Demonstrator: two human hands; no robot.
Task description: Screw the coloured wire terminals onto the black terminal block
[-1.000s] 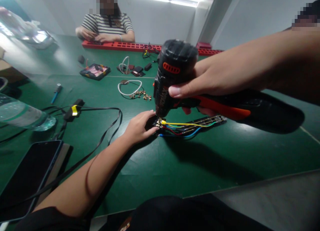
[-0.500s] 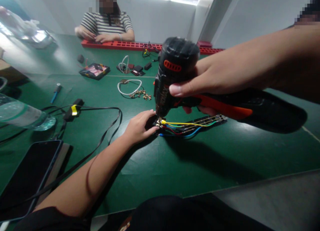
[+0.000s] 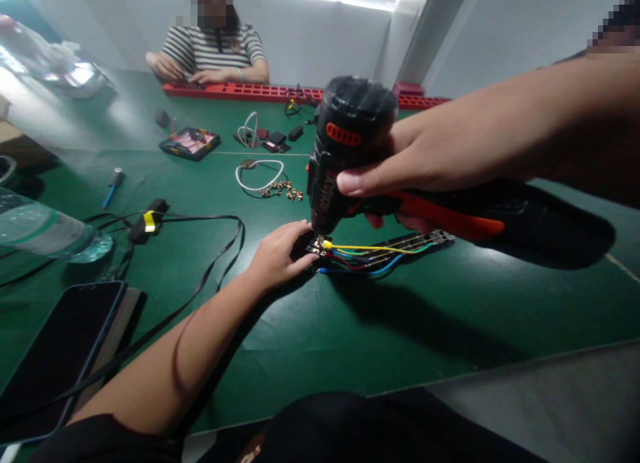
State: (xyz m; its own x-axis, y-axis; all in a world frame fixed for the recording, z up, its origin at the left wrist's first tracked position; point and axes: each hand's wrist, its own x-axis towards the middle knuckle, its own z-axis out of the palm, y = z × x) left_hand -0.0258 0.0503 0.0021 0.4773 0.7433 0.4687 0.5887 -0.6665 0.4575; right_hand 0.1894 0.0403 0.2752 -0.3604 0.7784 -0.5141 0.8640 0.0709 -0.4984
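My right hand (image 3: 425, 156) is wrapped round the handle of a black and orange cordless drill (image 3: 333, 163), held nose down. The drill's nose stands over the left end of a long black strip (image 3: 445, 237) with brass-coloured metal bars, and its tip is hard to make out there. Yellow, blue, red and green wires (image 3: 380, 248) run along the strip from that end. My left hand (image 3: 280, 255) grips the strip's left end between thumb and fingers. Small brass-coloured screws (image 3: 287, 191) lie in a loose pile behind it, beside a white cable loop (image 3: 240, 183).
A phone (image 3: 65, 349), a plastic bottle (image 3: 50, 229) and a black cable with a yellow-tagged box (image 3: 149, 221) lie to the left. Farther back are a small tray (image 3: 190, 143) and a long red rack (image 3: 240, 91), where a person in a striped shirt sits.
My hands, the drill and the strip stay almost in place, with only a tiny shift of the drill. Across the table, the other person's hand has moved slightly to the left.
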